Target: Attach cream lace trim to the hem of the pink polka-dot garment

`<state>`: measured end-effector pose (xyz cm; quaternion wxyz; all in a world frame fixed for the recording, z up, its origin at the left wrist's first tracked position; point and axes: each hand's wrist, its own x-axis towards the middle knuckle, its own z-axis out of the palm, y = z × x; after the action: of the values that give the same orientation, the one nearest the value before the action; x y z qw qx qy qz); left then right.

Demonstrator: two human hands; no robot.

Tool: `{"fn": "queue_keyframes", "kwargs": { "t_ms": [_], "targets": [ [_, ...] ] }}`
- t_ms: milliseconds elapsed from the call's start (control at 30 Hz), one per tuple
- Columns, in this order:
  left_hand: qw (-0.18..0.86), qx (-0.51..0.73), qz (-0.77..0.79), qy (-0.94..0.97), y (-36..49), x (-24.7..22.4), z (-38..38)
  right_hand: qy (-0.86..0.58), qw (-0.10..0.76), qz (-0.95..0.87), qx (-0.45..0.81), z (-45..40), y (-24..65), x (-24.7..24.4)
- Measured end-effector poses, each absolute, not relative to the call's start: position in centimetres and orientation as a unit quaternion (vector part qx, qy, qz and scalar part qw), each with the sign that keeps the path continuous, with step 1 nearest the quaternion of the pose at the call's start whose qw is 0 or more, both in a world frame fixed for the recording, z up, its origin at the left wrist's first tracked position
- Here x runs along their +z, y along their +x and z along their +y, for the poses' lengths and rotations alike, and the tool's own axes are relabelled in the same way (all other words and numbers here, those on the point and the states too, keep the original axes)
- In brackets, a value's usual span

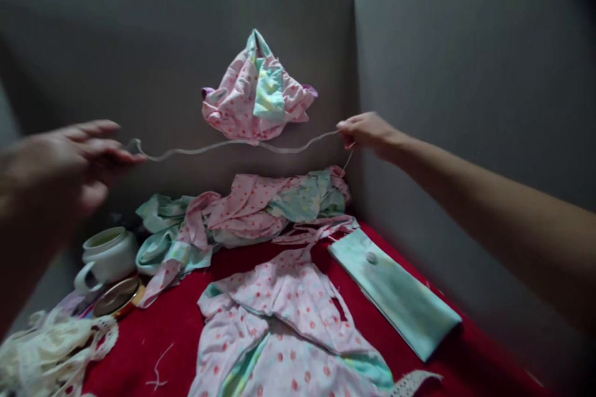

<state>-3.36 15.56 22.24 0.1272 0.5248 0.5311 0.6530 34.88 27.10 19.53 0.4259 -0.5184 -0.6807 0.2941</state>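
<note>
Lying nearest on the red desk point(153, 335): pink dotted garment point(288, 335), loose thread point(158, 372), lace heap point(51, 353) at left, folded mint cloth point(395, 298) at right. Further back: white cup point(109, 254), gold lid point(116, 298), crumpled fabric pile point(251, 211) against the wall.

Stretching above these, in mid-air: thin white elastic point(233, 146), sagging a little between both hands. Looking light, soft, limp and stretchy; thin enough to slip, so best pinched at the ends, as judged from here.

Left hand point(65, 167), blurred, fingers mostly extended, tips closing on the left end of the elastic. Right hand point(367, 133) reaching out, curled shut, pinching the right end, short tail dangling below.

Hanging furthest, on the grey wall point(139, 74): bunched pink-and-mint piece point(256, 93), just above the elastic.
</note>
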Motion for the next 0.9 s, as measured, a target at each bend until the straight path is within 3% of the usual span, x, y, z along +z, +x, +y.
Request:
{"fn": "queue_keyframes", "kwargs": {
  "t_ms": [133, 267, 400, 633, 900],
  "targets": [
    [0.317, 0.48, 0.549, 0.606, 6.5, 15.4, 15.9, -0.601, 0.195, -0.724, 0.276, 26.7, 35.1, 15.3],
    [0.361, 0.277, 0.533, 0.713, 14.4, 9.0, 16.8, -0.624, 0.075, -0.734, 0.26, 24.8, 36.4, 9.9],
    [0.292, 0.149, 0.509, 0.796, 19.4, 5.3, 18.2, -0.65, 0.086, -0.718, 0.235, 21.1, 39.1, 5.4],
    [0.208, -0.02, 0.474, 0.855, 24.6, 3.7, 19.2, -0.692, 0.11, -0.662, 0.265, 17.0, 42.1, -0.3],
    [0.209, -0.054, 0.489, 0.845, 26.2, 0.5, 19.8, -0.68, 0.114, -0.68, 0.251, 17.1, 42.5, -0.7]
  ]
}}
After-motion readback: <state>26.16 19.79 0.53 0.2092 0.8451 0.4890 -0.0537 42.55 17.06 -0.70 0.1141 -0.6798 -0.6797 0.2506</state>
